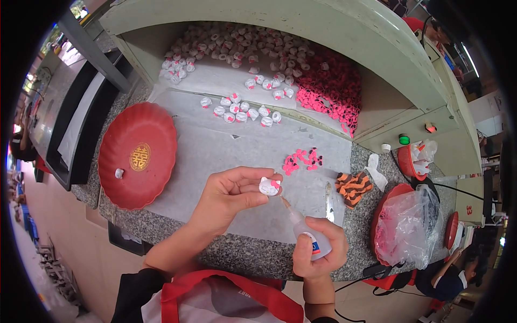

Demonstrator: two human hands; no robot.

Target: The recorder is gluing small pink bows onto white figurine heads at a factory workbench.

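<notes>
At frame centre, the left hand (229, 195) pinches the cat head (269, 186) between thumb and fingers; below right, the right hand (334, 248) is wrapped around the bottle (313, 235). Cat head: probably light, stiff; hold by edges. Bottle: likely squeezable; grasp body.

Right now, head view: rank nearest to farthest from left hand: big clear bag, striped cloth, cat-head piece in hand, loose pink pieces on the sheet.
1. Cat-head piece, held in the left hand.
2. Loose pink pieces, ahead and right, on the sheet.
3. Striped cloth, farther right.
4. Big clear bag, farthest right.
</notes>
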